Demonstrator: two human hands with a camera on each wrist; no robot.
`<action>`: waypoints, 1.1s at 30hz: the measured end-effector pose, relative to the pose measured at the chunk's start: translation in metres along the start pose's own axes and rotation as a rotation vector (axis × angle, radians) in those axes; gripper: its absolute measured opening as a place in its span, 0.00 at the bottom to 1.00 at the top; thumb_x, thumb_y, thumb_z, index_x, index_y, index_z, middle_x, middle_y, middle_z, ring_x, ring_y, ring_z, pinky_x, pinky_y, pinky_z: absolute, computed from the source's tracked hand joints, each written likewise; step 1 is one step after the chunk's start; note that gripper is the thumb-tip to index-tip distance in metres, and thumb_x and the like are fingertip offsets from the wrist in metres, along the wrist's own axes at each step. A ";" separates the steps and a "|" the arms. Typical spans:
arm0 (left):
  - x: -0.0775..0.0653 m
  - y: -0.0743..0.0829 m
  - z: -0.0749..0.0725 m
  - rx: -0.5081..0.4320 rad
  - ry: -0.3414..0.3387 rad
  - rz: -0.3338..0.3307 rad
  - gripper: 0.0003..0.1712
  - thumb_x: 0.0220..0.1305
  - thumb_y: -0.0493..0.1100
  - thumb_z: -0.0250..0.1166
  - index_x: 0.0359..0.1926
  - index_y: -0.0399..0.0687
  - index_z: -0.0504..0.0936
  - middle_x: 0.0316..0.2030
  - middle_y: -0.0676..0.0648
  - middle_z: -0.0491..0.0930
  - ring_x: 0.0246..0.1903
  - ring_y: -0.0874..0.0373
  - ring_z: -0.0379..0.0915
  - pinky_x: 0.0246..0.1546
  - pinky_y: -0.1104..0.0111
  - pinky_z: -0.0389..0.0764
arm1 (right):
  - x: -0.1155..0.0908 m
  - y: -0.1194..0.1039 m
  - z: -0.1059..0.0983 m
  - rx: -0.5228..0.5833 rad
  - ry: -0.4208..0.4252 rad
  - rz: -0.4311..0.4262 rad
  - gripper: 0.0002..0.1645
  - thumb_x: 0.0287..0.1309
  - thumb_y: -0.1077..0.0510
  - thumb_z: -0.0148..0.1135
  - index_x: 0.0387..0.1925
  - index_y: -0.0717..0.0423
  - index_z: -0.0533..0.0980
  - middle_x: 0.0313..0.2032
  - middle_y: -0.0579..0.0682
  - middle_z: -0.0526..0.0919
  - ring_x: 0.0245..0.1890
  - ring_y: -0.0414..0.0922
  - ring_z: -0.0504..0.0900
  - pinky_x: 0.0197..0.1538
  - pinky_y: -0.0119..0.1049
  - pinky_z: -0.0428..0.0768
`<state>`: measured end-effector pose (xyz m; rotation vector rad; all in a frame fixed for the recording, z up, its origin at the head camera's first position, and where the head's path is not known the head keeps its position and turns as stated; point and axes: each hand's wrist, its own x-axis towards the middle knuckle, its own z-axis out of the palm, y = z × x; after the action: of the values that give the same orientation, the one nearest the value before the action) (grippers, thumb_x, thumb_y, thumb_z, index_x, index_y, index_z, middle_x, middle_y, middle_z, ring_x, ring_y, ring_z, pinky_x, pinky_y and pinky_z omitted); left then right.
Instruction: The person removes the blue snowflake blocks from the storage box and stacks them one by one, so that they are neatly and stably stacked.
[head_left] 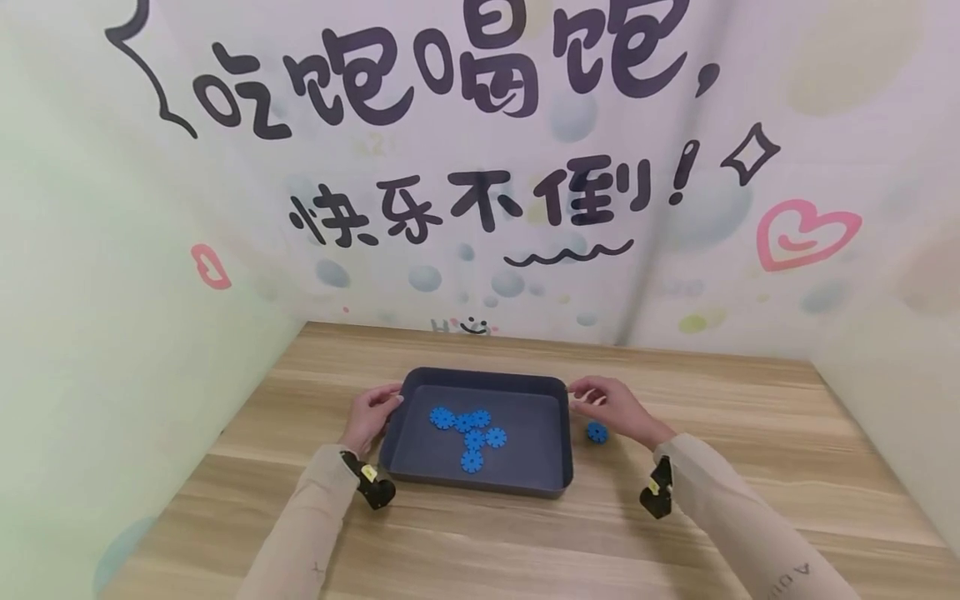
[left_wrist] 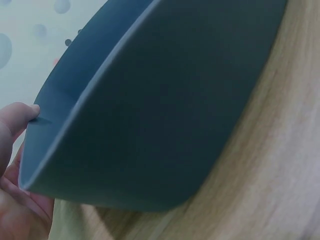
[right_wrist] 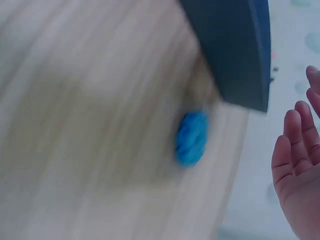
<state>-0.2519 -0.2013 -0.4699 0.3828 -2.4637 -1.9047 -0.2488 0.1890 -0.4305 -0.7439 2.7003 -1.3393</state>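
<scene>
wall (head_left: pixel 480 287): "吃饱喝饱, 快乐不倒!" | right sleeve (head_left: pixel 750 518): "A", other letters unclear

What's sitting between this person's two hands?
A dark tray with blue discs in it: the head view shows it between the left hand and the right hand.

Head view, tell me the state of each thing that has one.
Tray: upright, holding blue discs.
Blue discs inside: loose, some overlapping.
Outer blue disc: on the table, outside the tray.
Left hand: gripping the tray.
Right hand: relaxed, holding nothing.
</scene>
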 end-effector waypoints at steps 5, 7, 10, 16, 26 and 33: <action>0.001 -0.001 0.000 0.010 0.005 -0.007 0.18 0.58 0.39 0.59 0.51 0.42 0.75 0.40 0.42 0.74 0.30 0.59 0.70 0.27 0.72 0.72 | 0.022 -0.024 0.015 0.007 -0.025 -0.039 0.15 0.53 0.58 0.59 0.42 0.60 0.76 0.33 0.51 0.78 0.32 0.43 0.74 0.34 0.34 0.74; 0.001 -0.001 0.000 0.008 0.009 -0.013 0.18 0.58 0.39 0.59 0.50 0.42 0.76 0.40 0.43 0.74 0.31 0.59 0.70 0.27 0.72 0.72 | 0.032 -0.032 0.024 -0.002 -0.038 -0.049 0.14 0.54 0.57 0.59 0.42 0.59 0.76 0.32 0.48 0.78 0.31 0.42 0.74 0.35 0.33 0.74; 0.000 -0.002 0.000 -0.001 0.019 -0.012 0.18 0.57 0.39 0.59 0.50 0.42 0.76 0.39 0.43 0.75 0.30 0.59 0.71 0.27 0.71 0.72 | 0.044 -0.044 0.037 0.005 -0.068 -0.074 0.14 0.54 0.57 0.59 0.42 0.59 0.76 0.32 0.47 0.78 0.31 0.41 0.74 0.36 0.32 0.74; -0.001 -0.003 -0.001 -0.024 0.017 0.001 0.18 0.57 0.38 0.59 0.50 0.40 0.76 0.38 0.43 0.76 0.29 0.59 0.71 0.26 0.71 0.72 | 0.066 -0.059 0.061 0.023 -0.108 -0.118 0.13 0.53 0.59 0.60 0.40 0.59 0.77 0.31 0.47 0.77 0.30 0.41 0.73 0.35 0.32 0.73; 0.000 0.000 -0.001 -0.018 0.014 -0.010 0.18 0.57 0.39 0.59 0.50 0.41 0.76 0.38 0.44 0.75 0.31 0.57 0.71 0.27 0.71 0.72 | 0.090 -0.056 0.087 -0.010 -0.098 -0.121 0.13 0.52 0.63 0.60 0.40 0.66 0.76 0.29 0.49 0.77 0.28 0.41 0.73 0.33 0.30 0.72; 0.000 -0.001 0.000 -0.028 0.020 -0.004 0.18 0.57 0.38 0.60 0.49 0.40 0.76 0.37 0.44 0.76 0.29 0.57 0.72 0.26 0.71 0.72 | 0.094 -0.045 0.098 -0.059 -0.150 -0.035 0.13 0.51 0.62 0.61 0.39 0.65 0.76 0.30 0.49 0.77 0.29 0.41 0.73 0.33 0.31 0.73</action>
<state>-0.2514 -0.2016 -0.4703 0.4043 -2.4227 -1.9246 -0.2906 0.0518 -0.4412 -0.8642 2.6308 -1.1635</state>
